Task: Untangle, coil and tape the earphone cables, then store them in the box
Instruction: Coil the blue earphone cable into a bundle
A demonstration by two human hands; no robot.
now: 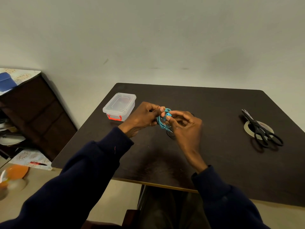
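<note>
1. The turquoise earphone cable (162, 121) was a loose bundle of loops, held in the air just over the desk (206, 159) between my two hands. Its small plug (170, 131) hung at the lower end.
2. My left hand (142, 119) gripped the bundle from the left side, with its fingers (162, 109) curled and clamped on the loops.
3. My right hand (186, 126) pinched a blue earbud (168, 115) at the top of the bundle between thumb and forefinger. The other fingers of this hand were loosely bent.
4. Under my hands a thin dark loop (170, 136) lay on the desk; I could not tell what it was.
5. The box (119, 106), clear plastic with its lid on and a red clasp in front, stood on the desk near my left hand, toward the far left corner.
6. Well apart, at the right side of the desk, the black scissors (260, 129) lay across the tape roll (247, 128).
7. Both my arms wore dark blue sleeves (85, 171).
</note>
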